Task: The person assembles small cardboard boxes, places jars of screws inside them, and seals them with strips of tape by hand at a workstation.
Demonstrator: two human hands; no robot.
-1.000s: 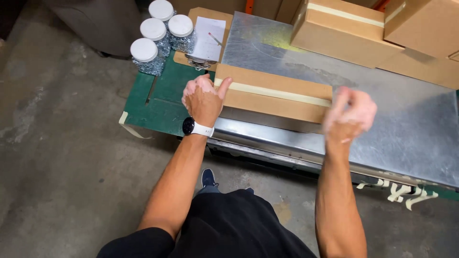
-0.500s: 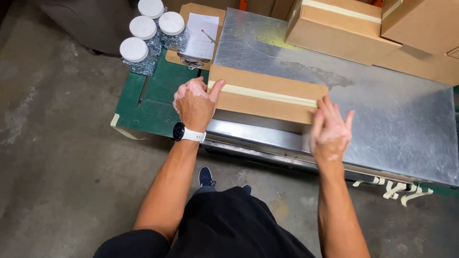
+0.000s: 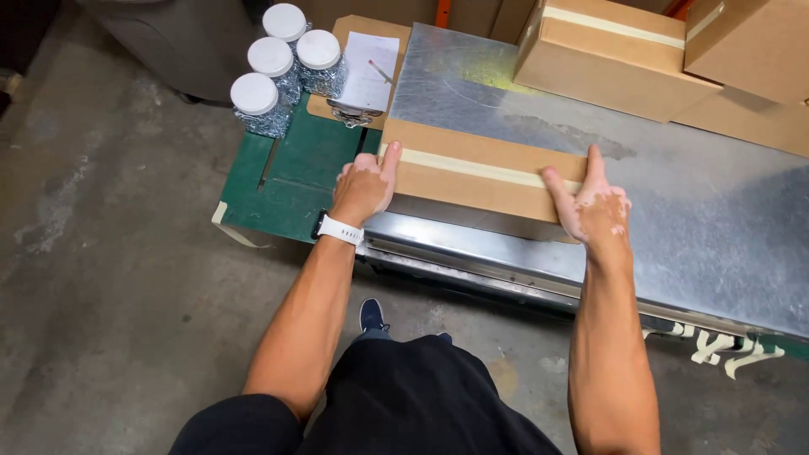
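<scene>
1. At far left of the bench, on the green-painted surface [image 3: 291, 181]: four clear jars [image 3: 254, 103], round, white flat lids, filled with small shiny metal pieces. They stand clustered, touching or nearly so.
2. Just right of the jars: one brown clipboard [image 3: 354, 34], white paper sheet under a metal clip, one thin pencil lying on the paper.
3. Left hand [image 3: 364, 187]: white-strapped watch [image 3: 340, 228] on the wrist. Palm pressed against the left end of the flat cardboard box [image 3: 472, 173], thumb laid up on the top face. Fingers curl round the end; clasp firm, not a fist.
4. The flat cardboard box: one, long and low, matte brown, one strip of pale tape running along the length of its top. It lies on the near part of the galvanised metal tabletop [image 3: 716, 219], held between both hands.
5. Right hand [image 3: 594, 206]: flat against the box's right end, fingers spread and straight, thumb and forefinger resting on the top edge. Pressing, not closed around it.
6. Tabletop: dull grey sheet metal, scuffed, with a darker smear and a yellowish patch.
7. Far right rear: three larger cardboard boxes [image 3: 607, 55] counted, one showing the same pale tape.
</scene>
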